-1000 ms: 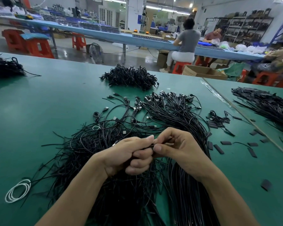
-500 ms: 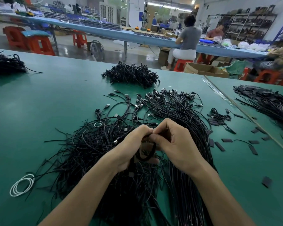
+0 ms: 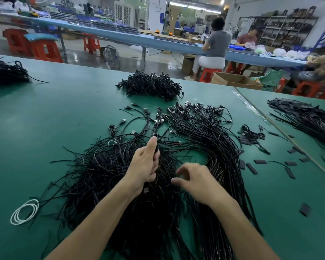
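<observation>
Green bench mat [image 3: 45,128]: our left hand [image 3: 144,166] clenches a thin black cable [image 3: 156,150], coiled we think, above the wire heap [image 3: 105,175]; our right hand [image 3: 197,180], blurred, hangs loose and empty just beside it.

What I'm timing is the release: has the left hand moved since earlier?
Yes. The left hand, gripping a black cable, has moved farther from the white cable coil, toward the far cable pile.
</observation>
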Demonstrator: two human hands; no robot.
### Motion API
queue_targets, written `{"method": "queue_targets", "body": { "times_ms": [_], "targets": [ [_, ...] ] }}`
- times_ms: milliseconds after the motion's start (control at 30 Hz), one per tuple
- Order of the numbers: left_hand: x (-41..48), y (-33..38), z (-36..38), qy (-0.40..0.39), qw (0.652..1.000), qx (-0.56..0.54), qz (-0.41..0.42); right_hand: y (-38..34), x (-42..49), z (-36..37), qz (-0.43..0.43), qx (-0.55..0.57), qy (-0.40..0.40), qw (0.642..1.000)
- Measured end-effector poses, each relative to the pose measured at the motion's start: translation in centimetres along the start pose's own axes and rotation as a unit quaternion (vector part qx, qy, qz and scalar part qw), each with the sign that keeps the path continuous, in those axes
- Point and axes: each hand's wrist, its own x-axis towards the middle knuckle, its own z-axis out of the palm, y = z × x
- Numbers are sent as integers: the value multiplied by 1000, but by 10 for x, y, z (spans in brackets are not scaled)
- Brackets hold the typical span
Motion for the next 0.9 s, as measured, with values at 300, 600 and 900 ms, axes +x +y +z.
{"method": "queue_targets", "body": {
  "times_ms": [300, 600, 900],
  "targets": [
    [0, 2, 4, 24, 998, -19, 54, -9, -1, 25, 80, -12, -5, 997],
    [-7, 4, 10, 16, 999, -8, 48, -12, -8, -11, 29, 182, 128, 975],
    [-18, 16, 30, -61, 992, 40, 104, -56, -20, -18, -114, 479, 236, 838]
  ]
}}
